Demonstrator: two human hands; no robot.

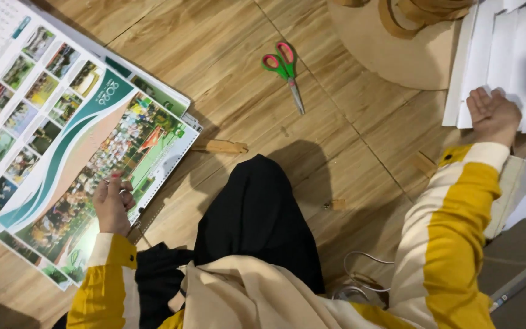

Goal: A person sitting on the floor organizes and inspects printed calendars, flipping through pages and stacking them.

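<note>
I sit on a wooden floor in yellow and cream sleeves. My left hand [112,202] rests with curled fingers on a large glossy calendar sheet [62,140] printed with green bands and many small photos; it seems to pinch something small, which I cannot make out. My right hand [493,114] reaches out to the right and lies palm up against the edge of a stack of white folded paper [512,61]. Between the two hands, farther away, lie scissors [285,68] with red and green handles, untouched.
A round brown cardboard disc [391,49] with cardboard strips on it lies at the top right. Small wooden pieces [223,147] [336,205] [424,163] are scattered on the floor. My black-clad knee [257,213] is in the middle. A thin white cable [360,268] loops beside it.
</note>
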